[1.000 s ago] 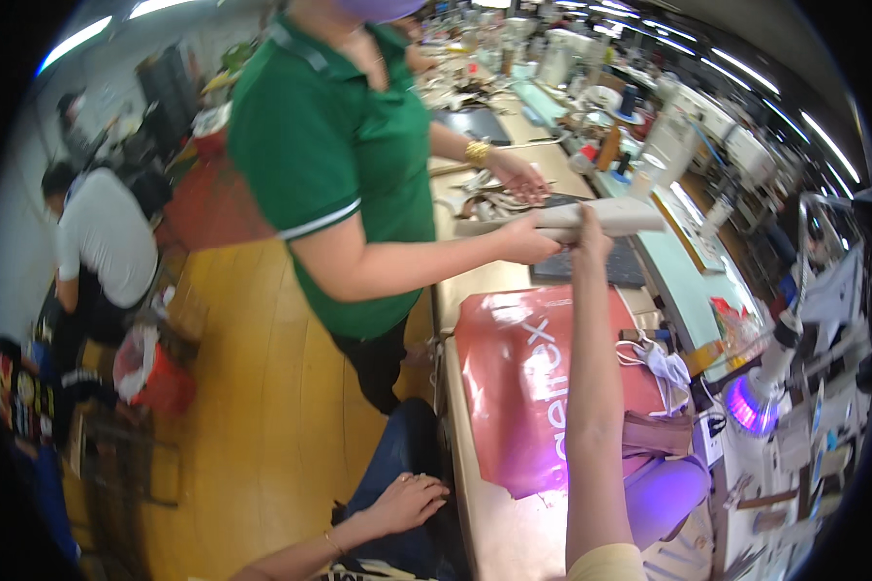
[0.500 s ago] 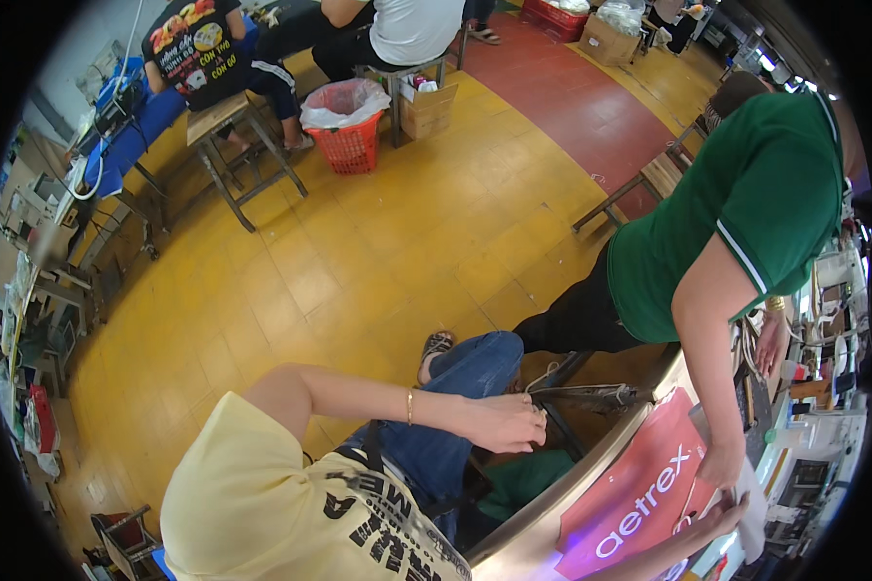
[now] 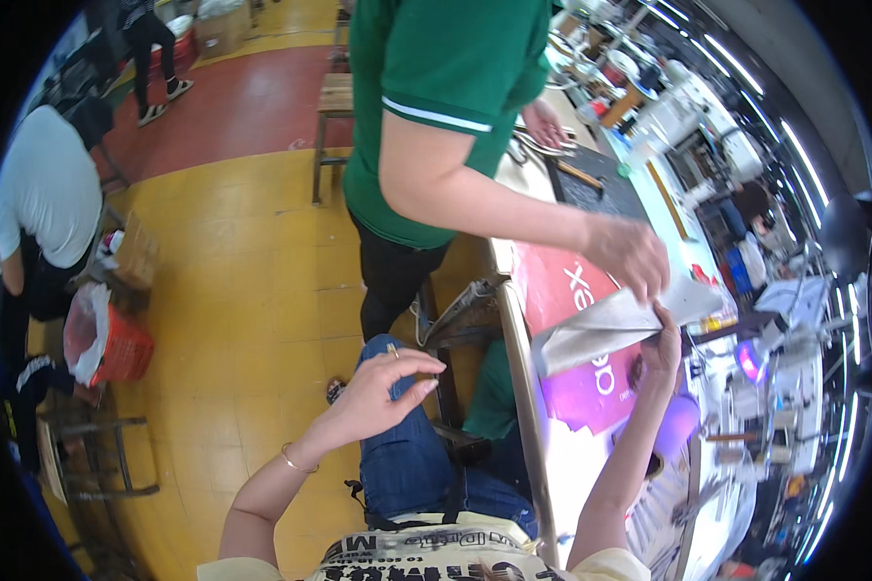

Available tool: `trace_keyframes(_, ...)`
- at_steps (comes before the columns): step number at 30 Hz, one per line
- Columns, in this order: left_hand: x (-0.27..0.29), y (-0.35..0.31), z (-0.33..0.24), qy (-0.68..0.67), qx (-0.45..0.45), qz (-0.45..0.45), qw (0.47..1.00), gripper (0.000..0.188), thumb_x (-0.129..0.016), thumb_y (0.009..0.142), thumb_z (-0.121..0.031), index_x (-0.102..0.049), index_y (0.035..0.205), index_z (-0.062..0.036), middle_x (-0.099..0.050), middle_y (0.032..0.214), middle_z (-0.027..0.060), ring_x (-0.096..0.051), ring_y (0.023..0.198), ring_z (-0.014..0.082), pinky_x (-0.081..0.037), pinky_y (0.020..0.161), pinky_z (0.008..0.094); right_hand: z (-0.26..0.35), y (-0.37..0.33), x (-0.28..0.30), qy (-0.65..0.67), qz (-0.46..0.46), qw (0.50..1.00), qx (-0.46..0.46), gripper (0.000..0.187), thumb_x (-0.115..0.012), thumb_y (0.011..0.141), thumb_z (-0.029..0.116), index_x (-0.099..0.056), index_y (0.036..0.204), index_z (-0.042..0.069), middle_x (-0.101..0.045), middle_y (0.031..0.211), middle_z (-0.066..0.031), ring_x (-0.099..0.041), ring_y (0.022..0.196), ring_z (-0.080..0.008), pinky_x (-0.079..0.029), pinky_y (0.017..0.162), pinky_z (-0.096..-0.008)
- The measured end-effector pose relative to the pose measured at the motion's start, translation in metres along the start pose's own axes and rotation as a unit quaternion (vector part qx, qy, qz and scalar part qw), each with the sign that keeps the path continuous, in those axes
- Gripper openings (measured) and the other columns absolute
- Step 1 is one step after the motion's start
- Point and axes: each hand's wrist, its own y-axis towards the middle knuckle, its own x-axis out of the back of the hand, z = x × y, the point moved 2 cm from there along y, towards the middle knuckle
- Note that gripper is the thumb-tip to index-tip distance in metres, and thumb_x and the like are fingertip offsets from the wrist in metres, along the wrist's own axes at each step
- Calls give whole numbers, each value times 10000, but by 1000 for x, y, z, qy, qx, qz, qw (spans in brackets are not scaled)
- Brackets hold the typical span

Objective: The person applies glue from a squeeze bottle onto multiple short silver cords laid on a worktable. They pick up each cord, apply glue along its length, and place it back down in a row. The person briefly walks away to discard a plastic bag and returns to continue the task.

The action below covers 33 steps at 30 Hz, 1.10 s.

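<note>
Over my jeans, beside the table edge, my left hand (image 3: 389, 387) is open, thumb and fingers apart with nothing between them. My right hand (image 3: 661, 347) reaches over the table and grips the near edge of a thin grey-white sheet (image 3: 591, 334); some of its fingers are hidden. A co-worker's hand (image 3: 635, 257), slightly blurred, is at the sheet's upper side, close to my fingers. The sheet is tilted and bent above a pink-and-purple printed sheet (image 3: 552, 281) on the table.
The co-worker in a green shirt (image 3: 436, 77) stands at the table's far left side. A hammer (image 3: 579, 174) lies on a dark mat (image 3: 615, 198). A small machine with a purple light (image 3: 749, 360) is at the right. A stool (image 3: 334, 102) and a red basket (image 3: 126, 344) stand on the floor.
My view has swung right toward the table. My left hand's fingers have spread from a curled pose. The grey-white sheet now extends across the printed sheet, between the co-worker's hand and mine.
</note>
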Motion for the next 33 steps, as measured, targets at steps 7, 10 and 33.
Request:
trace_keyframes(7,6,33,-12,-284,63,103,951,474,-549,979,-317,-477,1346,-26,-576,1244,86,-546,1127,149,-410,994,316,12,-162,-128,-98,32,995,8,475,-658,809,9,-470,1238,-66,-596,1116,-167,-631,992,-266,-533,878,-393)
trace_keyframes(10,9,9,-28,-301,57,178,935,572,-566,969,-354,-396,1397,-16,-568,1240,100,-531,1127,143,-417,992,308,-5,-210,-197,-76,151,985,18,492,-683,769,-24,-504,1227,-33,-610,1095,-145,-627,994,-267,-528,856,-374)
trace_keyframes(33,107,-189,118,-431,276,-350,785,356,-643,915,-280,-639,1123,9,-687,1003,84,-661,849,154,-544,744,303,-214,-311,-454,-165,826,470,264,437,-683,739,1,-618,1159,103,-660,1157,-136,-641,1037,-344,-533,836,-368)
